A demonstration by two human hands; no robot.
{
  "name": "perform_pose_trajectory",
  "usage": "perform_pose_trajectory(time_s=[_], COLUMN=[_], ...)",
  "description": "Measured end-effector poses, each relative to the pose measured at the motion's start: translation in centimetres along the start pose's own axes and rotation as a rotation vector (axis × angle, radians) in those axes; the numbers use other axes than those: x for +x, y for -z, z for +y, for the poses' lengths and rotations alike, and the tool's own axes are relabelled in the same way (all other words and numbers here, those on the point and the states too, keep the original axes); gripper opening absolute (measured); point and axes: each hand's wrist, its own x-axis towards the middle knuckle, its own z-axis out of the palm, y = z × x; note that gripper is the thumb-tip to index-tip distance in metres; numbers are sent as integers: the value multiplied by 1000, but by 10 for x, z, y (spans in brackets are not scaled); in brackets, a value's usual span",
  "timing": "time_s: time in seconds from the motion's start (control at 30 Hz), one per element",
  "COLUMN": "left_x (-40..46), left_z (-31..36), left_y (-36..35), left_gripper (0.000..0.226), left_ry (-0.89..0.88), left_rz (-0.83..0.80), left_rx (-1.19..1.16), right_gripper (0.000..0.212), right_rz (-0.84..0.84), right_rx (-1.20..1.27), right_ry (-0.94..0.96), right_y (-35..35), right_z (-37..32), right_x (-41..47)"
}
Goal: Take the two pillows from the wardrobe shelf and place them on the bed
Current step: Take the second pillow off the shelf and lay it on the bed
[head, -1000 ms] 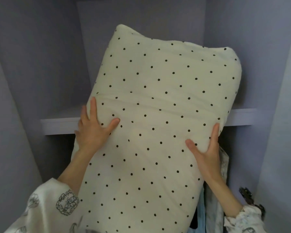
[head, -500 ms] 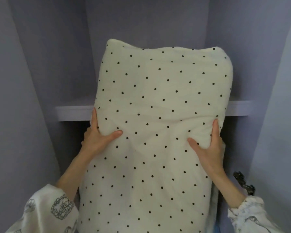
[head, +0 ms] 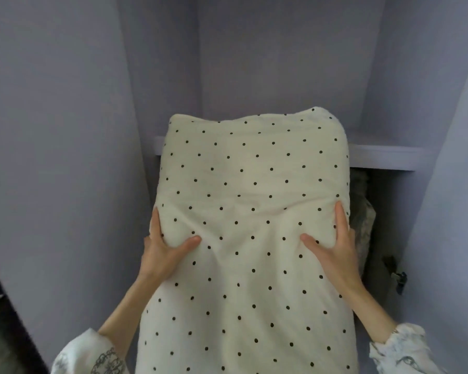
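Observation:
A cream pillow with small black dots (head: 254,184) fills the middle of the view, held upright in front of the wardrobe shelf (head: 384,157). My left hand (head: 165,252) grips its left edge, thumb pressed into the front. My right hand (head: 333,249) grips the right edge the same way. The pillow's lower end runs out of the frame toward me. Its top edge stands just above the shelf's front lip. No second pillow shows, and the bed is out of view.
Lilac wardrobe walls (head: 65,130) close in on both sides and behind. Below the shelf on the right hang patterned fabrics (head: 362,220). A metal door hinge (head: 397,276) sticks out at the lower right. A dark edge (head: 8,306) crosses the lower left corner.
The pillow has come down and toward me, from tilted high against the shelf space to lower and straight. Both hands kept their grip on its sides.

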Motion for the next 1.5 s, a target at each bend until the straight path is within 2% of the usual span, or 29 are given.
perform_pose_trajectory(time_s=[0.37, 0.63, 0.87, 1.13, 1.5], left_x=[-227, -354, -419, -465, -489], left_z=[-17, -41, -61, -80, -124], left_y=[50, 123, 238, 385, 506], left_gripper=[118, 115, 112, 112, 112], left_ry=[150, 229, 212, 199, 308], left_rz=[315, 607, 855, 1113, 1439], left_rx=[76, 69, 120, 221, 332], right_gripper=[90, 88, 89, 89, 86], right_rz=[-328, -525, -699, -847, -1111], right_rx=[187, 265, 376, 605, 773], right_ry=[28, 120, 200, 261, 348], right_y=[41, 2, -89, -230, -418], right_z=[5, -26, -100, -198, -291], right_x=[-127, -209, -276, -354, -440])
